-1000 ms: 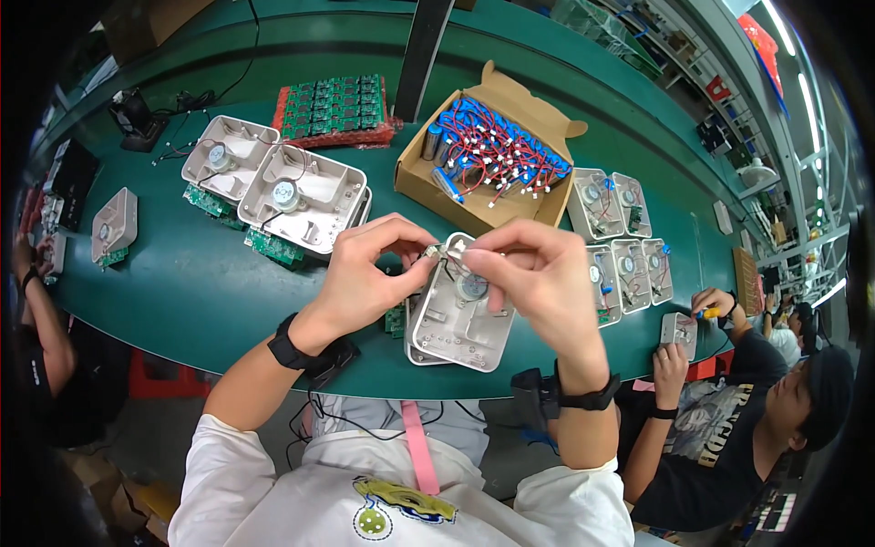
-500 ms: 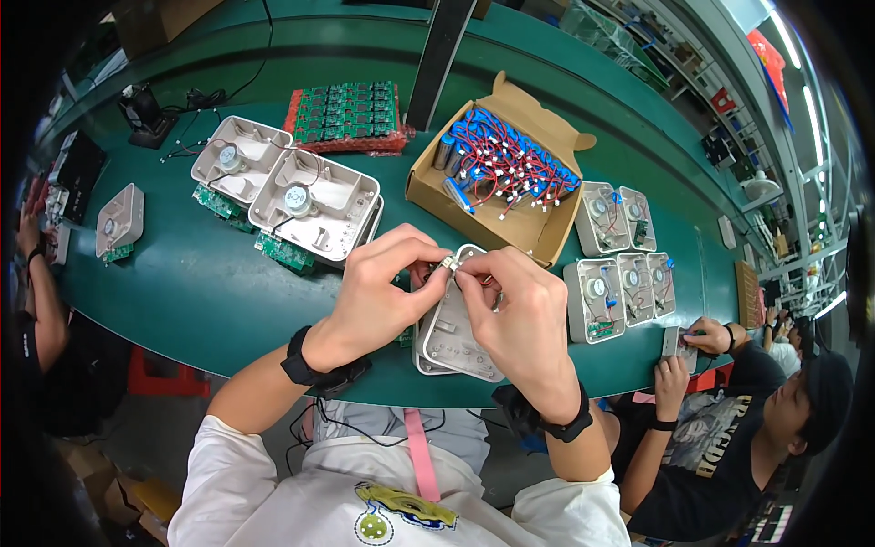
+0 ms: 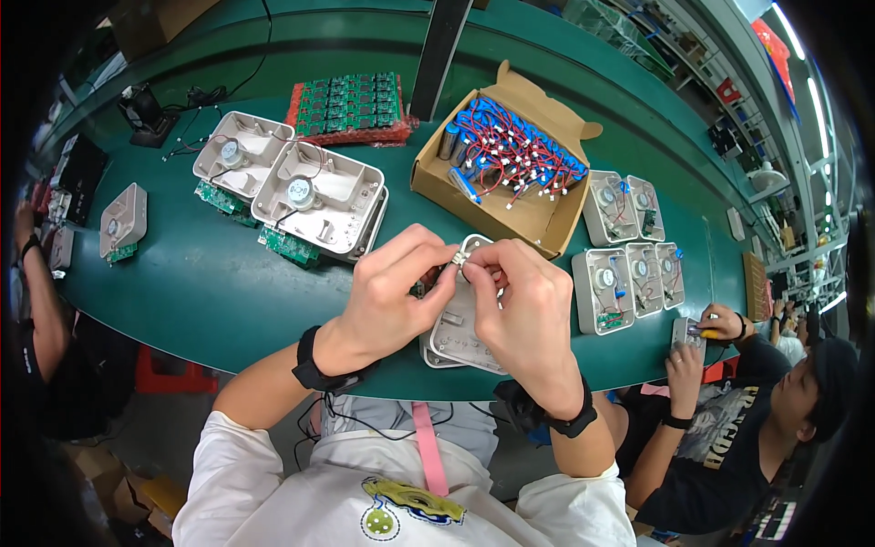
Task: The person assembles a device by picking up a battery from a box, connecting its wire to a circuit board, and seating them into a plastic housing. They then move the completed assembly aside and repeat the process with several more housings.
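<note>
Fingertips pinched, my left hand [image 3: 387, 290] and my right hand [image 3: 527, 314] meet over the bench, with a small white wire connector [image 3: 461, 260] between them. Whether it is one piece or two mated halves cannot be made out. Both hands are closed on it, and part of the wiring is hidden behind the fingers. Directly below lies a light grey plastic housing [image 3: 468, 339], partly covered by my right hand, with another housing part showing under its near edge.
Beyond my hands stands a cardboard box [image 3: 497, 219] of blue battery cells [image 3: 519, 132] with red-black leads. Open speaker housings [image 3: 319, 223] with green boards sit left, several more housings [image 3: 600, 319] right. Stacked circuit boards [image 3: 351, 105] lie behind. A co-worker [image 3: 720, 438] works at right.
The view has shifted slightly. My hands stay together at the connector, fingers a little rearranged. At right, the co-worker's hand has lifted and a yellow item now shows in it.
</note>
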Tool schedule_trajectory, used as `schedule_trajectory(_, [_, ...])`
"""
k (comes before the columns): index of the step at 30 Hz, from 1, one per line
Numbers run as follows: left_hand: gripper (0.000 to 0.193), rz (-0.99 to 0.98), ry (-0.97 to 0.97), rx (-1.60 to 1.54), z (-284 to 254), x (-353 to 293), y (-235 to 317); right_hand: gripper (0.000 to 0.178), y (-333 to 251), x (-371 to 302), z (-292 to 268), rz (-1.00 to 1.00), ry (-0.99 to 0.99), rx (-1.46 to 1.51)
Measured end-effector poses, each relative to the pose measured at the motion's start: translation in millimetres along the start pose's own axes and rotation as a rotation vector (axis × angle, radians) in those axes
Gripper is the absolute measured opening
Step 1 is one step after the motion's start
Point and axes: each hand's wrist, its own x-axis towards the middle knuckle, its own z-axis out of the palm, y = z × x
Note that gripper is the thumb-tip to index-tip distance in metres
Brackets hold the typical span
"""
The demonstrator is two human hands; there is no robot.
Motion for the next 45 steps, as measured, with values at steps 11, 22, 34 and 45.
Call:
schedule_trajectory(11, [0.019,-0.203,-0.137,-0.054,-12.6,10.1,9.2,0.037,-7.1,-5.2,-33.3,0.001,-0.052,-0.092])
schedule_trajectory(22, [0.012,-0.383,-0.387,-0.071,-10.0,20.0,48.9,0.126,-43.8,-66.4,13.7,0.253,0.015,-0.250])
schedule_trajectory(34, [0.019,-0.164,-0.494,-0.033,-17.8,24.4,53.7,0.104,-23.1,-75.2,1.6,0.205,0.133,-0.181])
schedule_trajectory(45, [0.017,0.000,-0.244,-0.049,-5.5,17.3,15.6,0.092,107.7,-0.5,-190.2,0.179,0.161,-0.219])
